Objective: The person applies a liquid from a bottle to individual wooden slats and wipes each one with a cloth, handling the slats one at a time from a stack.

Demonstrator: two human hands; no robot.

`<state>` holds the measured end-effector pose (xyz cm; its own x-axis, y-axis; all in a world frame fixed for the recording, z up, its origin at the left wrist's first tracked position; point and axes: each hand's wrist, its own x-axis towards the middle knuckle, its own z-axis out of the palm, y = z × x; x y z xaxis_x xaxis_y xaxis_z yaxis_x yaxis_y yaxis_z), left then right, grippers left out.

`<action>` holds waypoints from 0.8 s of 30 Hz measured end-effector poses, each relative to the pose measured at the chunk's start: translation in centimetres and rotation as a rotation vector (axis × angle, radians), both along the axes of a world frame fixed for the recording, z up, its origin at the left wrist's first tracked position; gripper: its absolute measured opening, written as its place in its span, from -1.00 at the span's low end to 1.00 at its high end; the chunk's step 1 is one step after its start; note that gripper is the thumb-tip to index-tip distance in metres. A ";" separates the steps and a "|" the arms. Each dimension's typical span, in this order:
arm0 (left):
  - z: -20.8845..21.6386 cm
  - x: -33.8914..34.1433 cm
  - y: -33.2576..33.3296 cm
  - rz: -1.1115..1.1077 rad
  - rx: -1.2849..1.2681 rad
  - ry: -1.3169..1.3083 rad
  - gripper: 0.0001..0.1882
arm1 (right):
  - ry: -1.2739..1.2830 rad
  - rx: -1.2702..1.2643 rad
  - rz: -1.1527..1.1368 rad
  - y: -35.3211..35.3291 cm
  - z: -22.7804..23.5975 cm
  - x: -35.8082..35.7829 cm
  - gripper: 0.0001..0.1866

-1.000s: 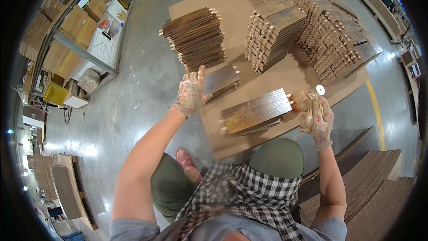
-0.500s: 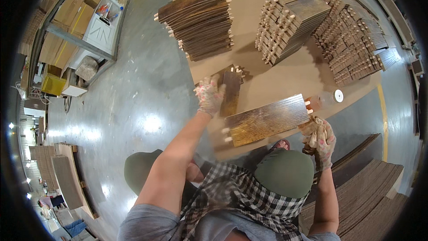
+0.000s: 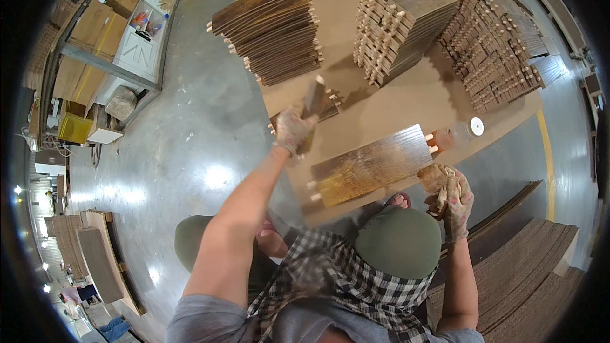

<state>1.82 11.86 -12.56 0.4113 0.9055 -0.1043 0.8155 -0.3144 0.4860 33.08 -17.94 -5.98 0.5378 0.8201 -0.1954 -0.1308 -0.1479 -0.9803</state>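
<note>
My left hand, in a patterned work glove, grips a narrow dark wooden board with a pale dowel at its end. That board is tipped up on edge and blurred by motion. Beneath it lies another dark doweled board, partly covered. In my gloved right hand is a bunched, brown-stained rag, just off the near right corner of a glossy brown board. Dowels stick out from both ends of this flat board. Beside its right end, a clear bottle with amber liquid and a white cap lies on its side.
Brown sheeting covers the floor ahead. On it stand a leaning stack of doweled boards, a taller stack and long rows at right. More planks lie near right. A shelf with boxes stands far left.
My left hand has closed on the narrow board and tipped it up on edge. The right hand stays near the glossy board's corner with the rag. The whole view has shifted slightly.
</note>
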 end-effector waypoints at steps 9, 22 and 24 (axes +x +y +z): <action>2.3 0.8 0.1 -0.232 0.097 0.580 -0.10 | -0.001 0.033 -0.057 -0.5 -3.3 -0.2 -0.63; -0.9 -2.2 3.3 -0.253 0.045 0.265 0.14 | 0.018 -0.050 -0.098 -0.7 -1.0 -0.5 -0.60; -0.8 -2.0 3.2 -0.251 0.053 0.320 0.15 | -0.014 -0.024 -0.140 -0.4 -1.2 -0.8 -0.62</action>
